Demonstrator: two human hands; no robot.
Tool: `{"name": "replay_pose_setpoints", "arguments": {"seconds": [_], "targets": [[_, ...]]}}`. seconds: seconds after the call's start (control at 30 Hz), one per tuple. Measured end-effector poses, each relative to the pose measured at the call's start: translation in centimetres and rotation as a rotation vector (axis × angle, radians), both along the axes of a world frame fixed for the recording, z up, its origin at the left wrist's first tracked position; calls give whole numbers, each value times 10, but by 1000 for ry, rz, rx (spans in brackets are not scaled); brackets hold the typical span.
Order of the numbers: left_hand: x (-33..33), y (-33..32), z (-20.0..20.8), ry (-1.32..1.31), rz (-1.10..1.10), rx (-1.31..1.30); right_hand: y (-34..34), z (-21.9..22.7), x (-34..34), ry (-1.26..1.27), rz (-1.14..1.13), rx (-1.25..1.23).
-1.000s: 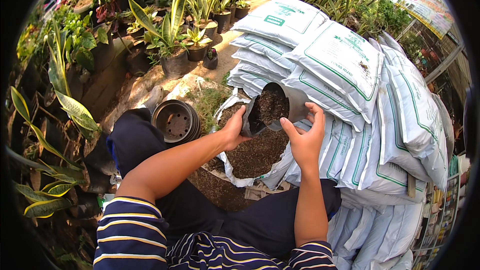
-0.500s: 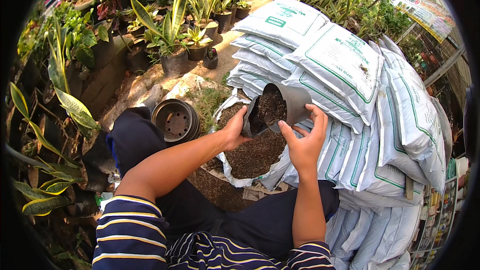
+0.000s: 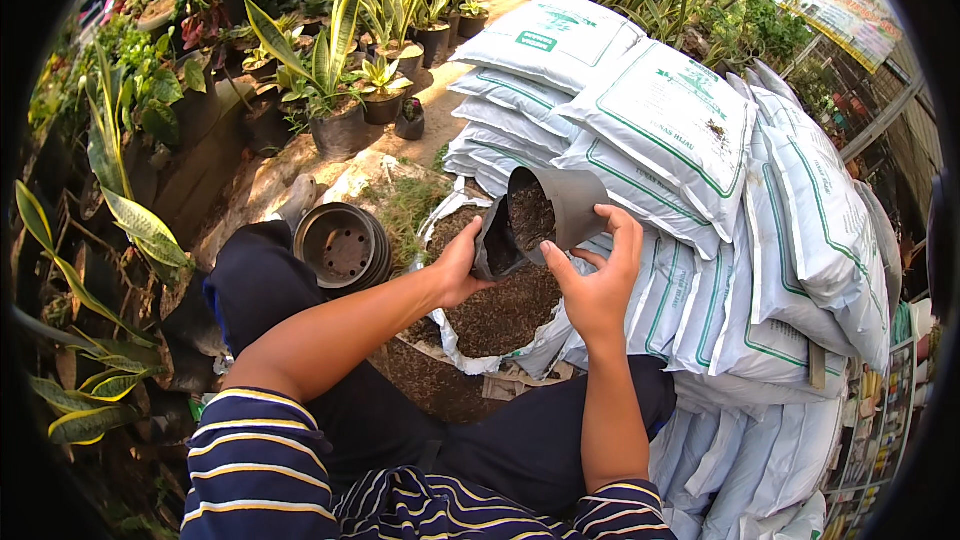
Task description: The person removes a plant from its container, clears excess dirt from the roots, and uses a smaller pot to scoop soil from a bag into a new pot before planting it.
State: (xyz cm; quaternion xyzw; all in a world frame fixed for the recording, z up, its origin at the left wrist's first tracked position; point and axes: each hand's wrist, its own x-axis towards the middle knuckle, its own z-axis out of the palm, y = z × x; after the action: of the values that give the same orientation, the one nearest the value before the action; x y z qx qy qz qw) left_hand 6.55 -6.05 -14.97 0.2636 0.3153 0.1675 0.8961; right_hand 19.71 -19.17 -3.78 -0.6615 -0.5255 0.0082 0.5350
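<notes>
My right hand [image 3: 603, 285] grips a dark grey plastic plant pot [image 3: 578, 202], thumb at its rim and fingers along its outside. The pot lies tipped on its side with its mouth to the left, and brown soil [image 3: 531, 217] lines the inside. Against that mouth, my left hand [image 3: 457, 266] holds a small black plastic grow bag [image 3: 495, 245], its opening turned up toward the pot. How full the bag is, I cannot tell. Both are above an open white sack [image 3: 452, 345] filled with dark potting soil [image 3: 500, 318].
Nested brown pots [image 3: 345, 246] with drainage holes stand by my left knee. White sacks [image 3: 665, 125] with green print are piled high along the right. Potted snake plants [image 3: 335, 70] and other greenery line the left and back. Loose soil covers the ground before me.
Less soil shows in the pot's mouth than before, and more of its inner wall is bare. Both hands keep their hold; the whole view has shifted slightly.
</notes>
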Motion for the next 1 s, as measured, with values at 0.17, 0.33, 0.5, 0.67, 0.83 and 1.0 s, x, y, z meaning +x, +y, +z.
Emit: {"name": "replay_pose_setpoints", "arguments": {"seconds": [0.17, 0.33, 0.5, 0.67, 0.83, 1.0], "targets": [[2, -2, 0, -13, 4, -1, 0, -2, 1, -62, -2, 2], [1, -1, 1, -9, -21, 14, 1, -4, 1, -73, -20, 23], [0, -1, 4, 12, -15, 1, 2, -6, 3, -52, -13, -1], [2, -2, 8, 4, -16, 17, 1, -4, 0, -71, -5, 20], [3, 0, 4, -9, -17, 13, 2, -4, -3, -145, -14, 32], [2, 0, 4, -18, -17, 0, 4, -8, -5, -126, -35, 85]]}}
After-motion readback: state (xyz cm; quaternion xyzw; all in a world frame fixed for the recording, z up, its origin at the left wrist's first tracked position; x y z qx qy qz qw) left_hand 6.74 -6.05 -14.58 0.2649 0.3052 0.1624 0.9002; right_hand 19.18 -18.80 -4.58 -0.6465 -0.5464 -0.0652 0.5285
